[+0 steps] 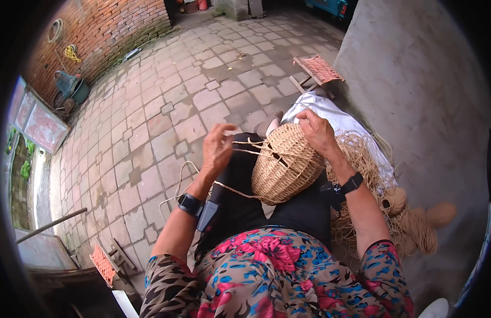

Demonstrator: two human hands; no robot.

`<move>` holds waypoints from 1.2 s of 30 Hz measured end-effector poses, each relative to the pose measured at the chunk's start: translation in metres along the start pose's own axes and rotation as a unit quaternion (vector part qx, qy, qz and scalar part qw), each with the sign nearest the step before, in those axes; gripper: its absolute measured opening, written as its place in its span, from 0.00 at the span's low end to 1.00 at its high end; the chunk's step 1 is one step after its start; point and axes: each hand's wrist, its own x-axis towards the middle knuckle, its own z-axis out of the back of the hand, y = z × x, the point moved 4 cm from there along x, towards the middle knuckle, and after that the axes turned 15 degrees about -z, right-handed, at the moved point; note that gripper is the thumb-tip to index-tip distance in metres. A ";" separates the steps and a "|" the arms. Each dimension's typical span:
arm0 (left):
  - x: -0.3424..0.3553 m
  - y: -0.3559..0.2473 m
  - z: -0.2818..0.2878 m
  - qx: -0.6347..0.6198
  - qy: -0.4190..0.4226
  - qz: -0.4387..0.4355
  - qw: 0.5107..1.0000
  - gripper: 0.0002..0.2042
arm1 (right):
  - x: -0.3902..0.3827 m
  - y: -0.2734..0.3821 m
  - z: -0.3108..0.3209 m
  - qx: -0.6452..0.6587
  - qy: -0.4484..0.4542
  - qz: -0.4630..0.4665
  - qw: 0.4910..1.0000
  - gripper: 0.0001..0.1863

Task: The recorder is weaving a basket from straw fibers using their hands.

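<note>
A woven straw-coloured basket rests on my lap, with a dark gap showing in its weave. Left of it, my left hand is closed, and natural-fibre cord runs from its fingers to the basket. Another length of cord trails from the basket's lower edge past my left wrist and loops over the paving. At the basket's upper right, my right hand is held in a pinch. A thin line shows near its fingertips, too small to name.
To my right lie a tangled heap of cord, round cord balls and a white sack beside a grey wall. A folding stool stands ahead, another stool at lower left. Paving stretches to a brick wall.
</note>
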 end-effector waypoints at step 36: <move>0.013 0.012 -0.044 -0.540 -0.059 0.311 0.780 0.07 | -0.030 0.000 0.014 0.119 -0.010 0.009 0.993 0.13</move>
